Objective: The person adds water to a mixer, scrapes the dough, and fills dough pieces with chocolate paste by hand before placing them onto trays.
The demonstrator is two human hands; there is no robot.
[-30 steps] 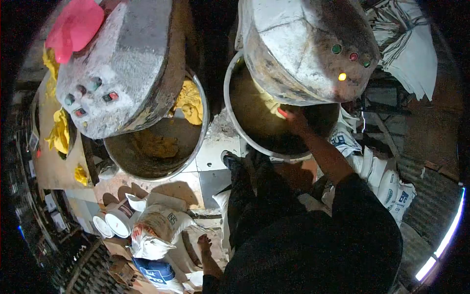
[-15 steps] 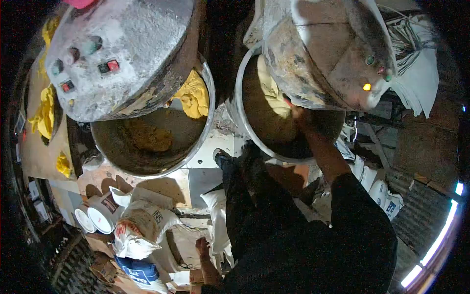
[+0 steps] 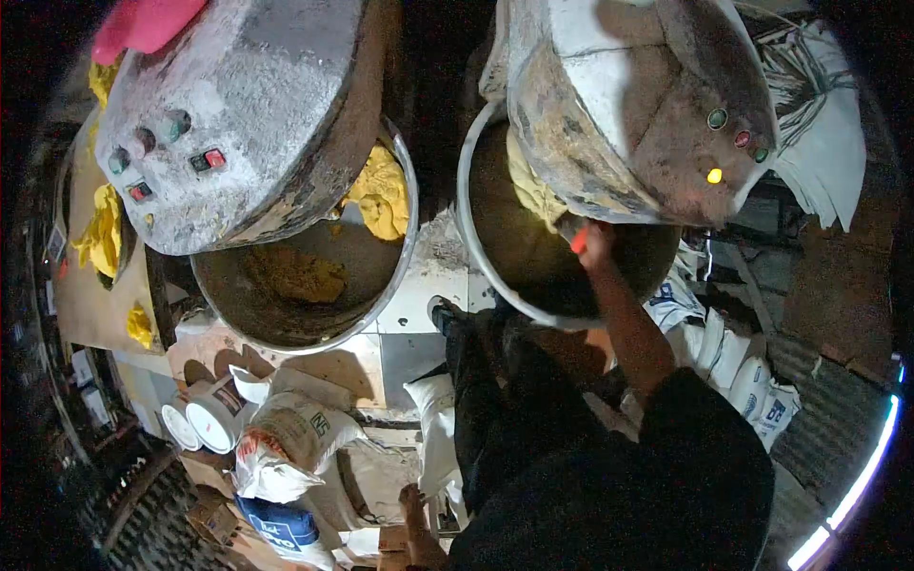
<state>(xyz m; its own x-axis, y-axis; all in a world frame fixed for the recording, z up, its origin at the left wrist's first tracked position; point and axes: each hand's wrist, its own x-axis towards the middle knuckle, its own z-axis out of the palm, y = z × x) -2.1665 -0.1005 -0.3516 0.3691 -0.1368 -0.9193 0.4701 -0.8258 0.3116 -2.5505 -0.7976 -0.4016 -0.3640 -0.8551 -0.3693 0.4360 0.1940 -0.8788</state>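
Note:
My right hand (image 3: 597, 249) is closed on a red-handled tool (image 3: 579, 240) inside the right mixing bowl (image 3: 466, 190). The tool's short dark end lies against pale yellow dough (image 3: 533, 190) under the right mixer head (image 3: 609, 124); its exact shape is hard to make out. Low at my side hangs my left hand (image 3: 411, 500), fingers loosely apart and nothing in them, near a white sack (image 3: 435, 419).
Deeper yellow dough (image 3: 383, 195) sits in the left mixing bowl (image 3: 411, 219), below the left mixer head (image 3: 248, 105). White buckets (image 3: 211, 426) and filled sacks (image 3: 295, 428) stand lower left. More sacks (image 3: 752, 390) lie at right. Yellow lumps (image 3: 103, 233) rest on a board.
My right hand has drawn back slightly toward me, and the tool's red handle shows more. My left hand has shifted slightly down and right in view. The camera view has shifted a little.

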